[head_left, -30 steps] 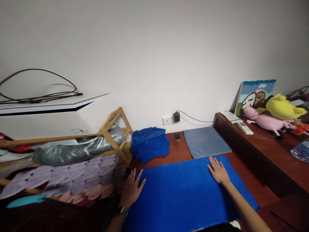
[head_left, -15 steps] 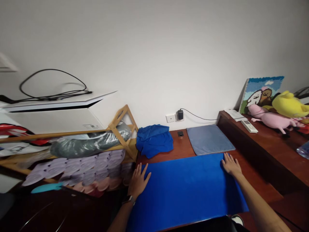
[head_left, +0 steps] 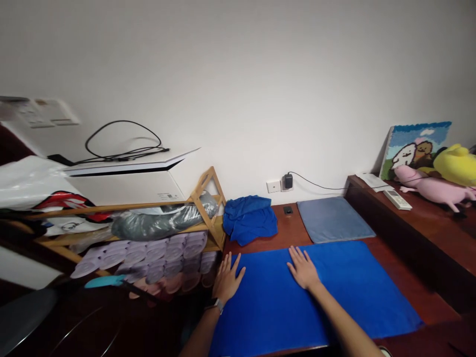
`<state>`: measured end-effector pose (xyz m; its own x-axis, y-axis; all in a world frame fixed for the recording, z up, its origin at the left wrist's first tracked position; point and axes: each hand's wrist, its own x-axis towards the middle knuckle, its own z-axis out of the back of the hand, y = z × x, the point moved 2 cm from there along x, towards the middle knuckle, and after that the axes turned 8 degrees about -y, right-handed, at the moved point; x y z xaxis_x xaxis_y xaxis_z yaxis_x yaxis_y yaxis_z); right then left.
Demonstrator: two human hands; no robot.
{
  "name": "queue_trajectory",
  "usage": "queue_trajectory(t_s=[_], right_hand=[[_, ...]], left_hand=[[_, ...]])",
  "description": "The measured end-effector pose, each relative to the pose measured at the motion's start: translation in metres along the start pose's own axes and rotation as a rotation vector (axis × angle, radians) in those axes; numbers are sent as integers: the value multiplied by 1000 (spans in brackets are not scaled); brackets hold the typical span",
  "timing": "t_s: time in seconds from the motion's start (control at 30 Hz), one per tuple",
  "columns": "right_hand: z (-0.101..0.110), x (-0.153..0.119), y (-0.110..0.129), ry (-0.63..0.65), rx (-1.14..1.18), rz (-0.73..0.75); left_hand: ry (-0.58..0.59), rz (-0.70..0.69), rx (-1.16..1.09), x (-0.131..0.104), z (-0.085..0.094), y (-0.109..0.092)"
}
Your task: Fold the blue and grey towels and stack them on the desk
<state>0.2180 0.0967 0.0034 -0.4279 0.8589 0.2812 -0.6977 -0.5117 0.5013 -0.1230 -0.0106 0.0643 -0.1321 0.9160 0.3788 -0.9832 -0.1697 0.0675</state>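
Note:
A blue cloth (head_left: pixel 267 307) lies spread out flat on the reddish-brown table (head_left: pixel 394 258). On its left edge rests my left hand (head_left: pixel 227 280), fingers spread, with a watch on the wrist. My right hand (head_left: pixel 303 267) is laid flat near the middle of the cloth's far edge, fingers stretched out, holding nothing. Beyond the cloth, a crumpled blue cloth (head_left: pixel 250 219) sits at the back left of the table. A folded grey-blue cloth (head_left: pixel 334 218) lies flat behind the far edge, to the right.
At the left, a wooden rack (head_left: pixel 211 198) carries a white box (head_left: pixel 126 186) and lilac slippers (head_left: pixel 148 255). A charger (head_left: pixel 288 180) is plugged into the wall. The raised ledge on the right bears a remote control (head_left: pixel 397 200) and a pink plush toy (head_left: pixel 433 188).
My right hand has moved left along the far edge, from the cloth's right corner to its middle. My left hand stays at the left edge. The view has shifted slightly left.

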Motion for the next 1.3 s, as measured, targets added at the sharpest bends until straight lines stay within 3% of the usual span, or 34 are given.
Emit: queue_trajectory(t_s=[0.17, 0.27, 0.37, 0.47, 0.6, 0.7, 0.77, 0.87, 0.97, 1.07, 1.17, 1.23, 1.3], right_hand=[[52, -32, -166, 13, -204, -311], [76, -52, -245, 23, -295, -488], [84, -63, -283, 16, -320, -540], [85, -63, -288, 11, -313, -532], [95, -55, -263, 30, -290, -556], [99, -54, -214, -71, -270, -480], [93, -58, -164, -167, -224, -336], [69, -69, -73, -222, -87, -94], [36, -78, 16, -188, 26, 55], [7, -83, 80, -118, 88, 123], [-5, -86, 100, -40, 93, 132], [-3, -91, 85, -18, 66, 114], [8, -100, 48, -32, 22, 66]], left_hand=[[-32, -21, 45, 1, -3, 3], [-60, -47, 54, 2, -3, 4], [-62, -66, 64, 2, -3, 4], [-62, -71, 75, 2, -2, 3], [-33, -65, 82, 5, 2, -1], [23, -42, 78, 12, 12, -2], [44, -32, 73, 15, 21, -6], [-24, -101, 39, 5, 37, -26], [-68, -261, -29, -29, 45, -65], [-16, -360, -64, -70, 46, -95], [20, -285, -47, -98, 46, -92], [27, -186, -19, -106, 48, -75], [30, -117, 0, -111, 50, -57]])
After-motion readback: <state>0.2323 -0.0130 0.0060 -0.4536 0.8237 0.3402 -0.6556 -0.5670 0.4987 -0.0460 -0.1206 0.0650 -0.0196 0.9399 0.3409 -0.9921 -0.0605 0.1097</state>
